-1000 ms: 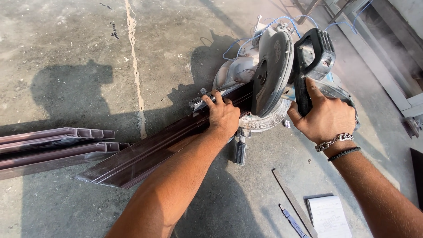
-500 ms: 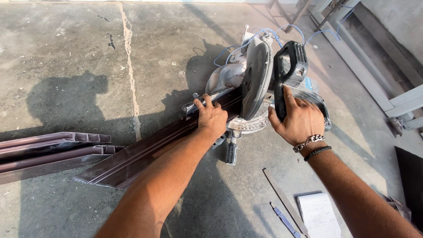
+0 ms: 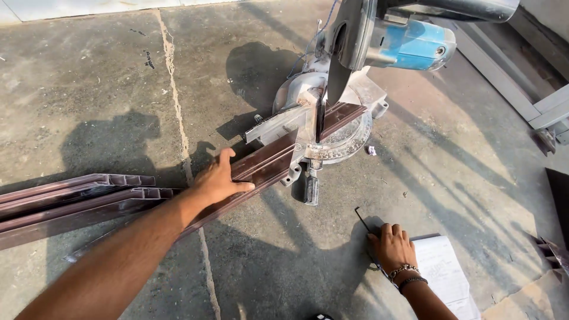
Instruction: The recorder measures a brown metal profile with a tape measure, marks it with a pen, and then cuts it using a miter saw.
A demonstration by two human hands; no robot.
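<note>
A mitre saw [image 3: 332, 112] stands on the concrete floor with its blade head [image 3: 379, 35] raised. A long brown metal profile [image 3: 269, 163] lies across the saw's bed, under the blade. My left hand [image 3: 218, 181] rests on this profile, left of the saw, fingers spread over its top. My right hand [image 3: 391, 246] is down on the floor at the lower right, fingers closed around a thin dark pen-like thing [image 3: 364, 222] beside a white sheet of paper [image 3: 444, 275].
Several more brown profiles [image 3: 71, 198] lie stacked at the left. Grey metal frame pieces [image 3: 533, 101] lie at the upper right. Dark offcuts [image 3: 554, 249] sit at the right edge. A crack [image 3: 178, 112] runs across the floor.
My right hand left the saw handle and dropped to the floor by the paper. The saw head rose. My left hand slid leftward along the profile, away from the blade.
</note>
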